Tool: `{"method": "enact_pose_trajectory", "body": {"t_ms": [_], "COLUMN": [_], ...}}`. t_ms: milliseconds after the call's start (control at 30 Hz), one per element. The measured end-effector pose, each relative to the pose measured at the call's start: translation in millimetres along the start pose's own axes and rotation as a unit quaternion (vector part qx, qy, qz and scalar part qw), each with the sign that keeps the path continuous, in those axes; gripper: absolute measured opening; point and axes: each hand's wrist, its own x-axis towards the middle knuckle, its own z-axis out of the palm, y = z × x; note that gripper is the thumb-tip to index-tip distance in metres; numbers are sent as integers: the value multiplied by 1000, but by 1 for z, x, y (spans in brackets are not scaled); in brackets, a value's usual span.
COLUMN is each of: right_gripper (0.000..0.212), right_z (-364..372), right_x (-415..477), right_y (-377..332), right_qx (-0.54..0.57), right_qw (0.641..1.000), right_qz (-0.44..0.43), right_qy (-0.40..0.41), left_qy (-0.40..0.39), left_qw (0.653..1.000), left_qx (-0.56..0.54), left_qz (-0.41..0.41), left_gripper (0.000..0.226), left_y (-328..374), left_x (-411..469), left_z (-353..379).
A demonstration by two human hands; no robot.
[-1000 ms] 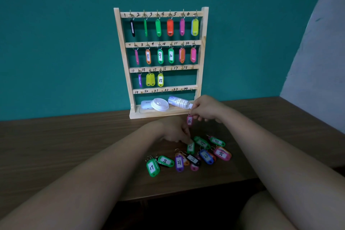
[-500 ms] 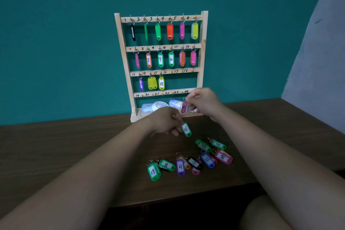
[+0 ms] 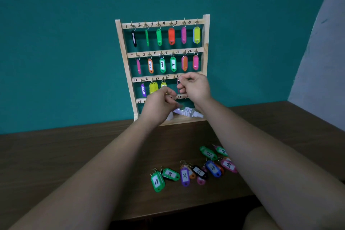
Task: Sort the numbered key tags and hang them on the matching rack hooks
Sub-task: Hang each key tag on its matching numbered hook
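The wooden key rack [image 3: 205,46] stands against the teal wall, its top two rows full of hung tags. The third row holds a purple tag [image 3: 143,89] and two yellow ones [image 3: 153,87]. My right hand [image 3: 195,87] pinches a thin pink tag [image 3: 178,87], seen edge-on, at the third row under the 16 and 17 labels. My left hand [image 3: 160,104] is just below and left, fingers pinched on a green tag that is almost fully hidden. Several loose tags lie on the table, among them green 19 [image 3: 156,181], purple 21 [image 3: 184,176] and pink 24 [image 3: 228,164].
A small clear bottle [image 3: 186,112] lies on the rack's base shelf, next to a white lid [image 3: 170,116] mostly hidden by my left hand. The dark wooden table [image 3: 74,155] ends at a front edge just past the loose tags. A grey wall rises at right.
Both hands rose from the table to the rack's third row. The right hand carried the pink tag up to the hooks; the left followed with the green tag.
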Motion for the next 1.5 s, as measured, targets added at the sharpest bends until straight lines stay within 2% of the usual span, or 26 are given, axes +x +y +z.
{"method": "enact_pose_trajectory", "body": {"t_ms": [167, 467, 633, 1133, 1200, 1333, 1500], "right_gripper": [14, 19, 35, 38, 35, 21, 12], "right_z": [10, 21, 22, -7, -12, -28, -47], "right_x": [8, 12, 10, -15, -19, -25, -35], "right_y": [5, 3, 8, 11, 10, 8, 14], "right_qx": [-24, -162, -217, -220, -221, -254, -337], "right_qw": [1000, 980, 969, 972, 973, 966, 915], "right_qz": [-12, -79, -77, -58, -45, 12, 46], "right_qy": [12, 85, 90, 61, 40, -58, -218], "left_qy": [81, 172, 227, 264, 268, 275, 235], "left_qw": [996, 976, 964, 955, 952, 952, 969], "left_qx": [-37, -130, -131, -106, -114, -100, -53], "left_qz": [-8, -26, -41, -82, -90, -84, -59], "left_gripper": [7, 4, 10, 10, 14, 22, 24], "left_y": [0, 10, 12, 15, 15, 15, 11], "left_x": [19, 53, 62, 64, 63, 58, 39], "left_z": [-10, -8, 0, 18, 18, 19, 21]}}
